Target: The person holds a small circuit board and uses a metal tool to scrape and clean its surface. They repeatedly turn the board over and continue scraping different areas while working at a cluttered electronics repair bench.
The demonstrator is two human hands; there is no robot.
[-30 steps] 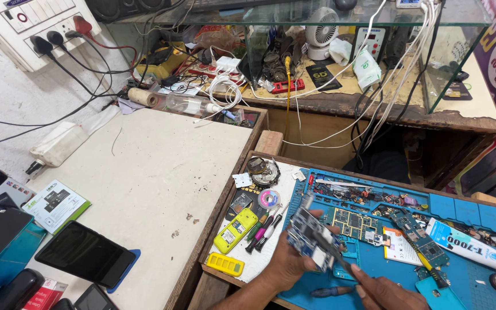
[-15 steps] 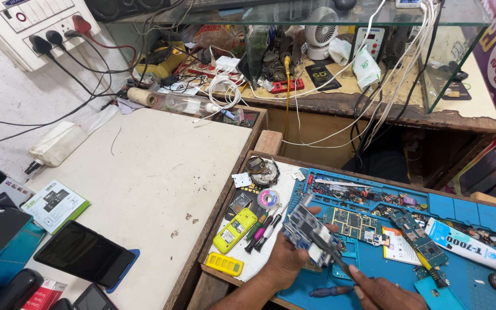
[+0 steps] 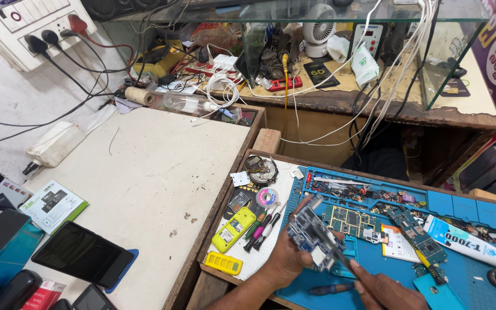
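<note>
Both hands grip circuit board.

The right hand has pulled back from the circuit board

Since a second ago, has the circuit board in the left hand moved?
No clear move. The circuit board in the left hand sits at the same spot, just right of the yellow phone on the tray.
</note>
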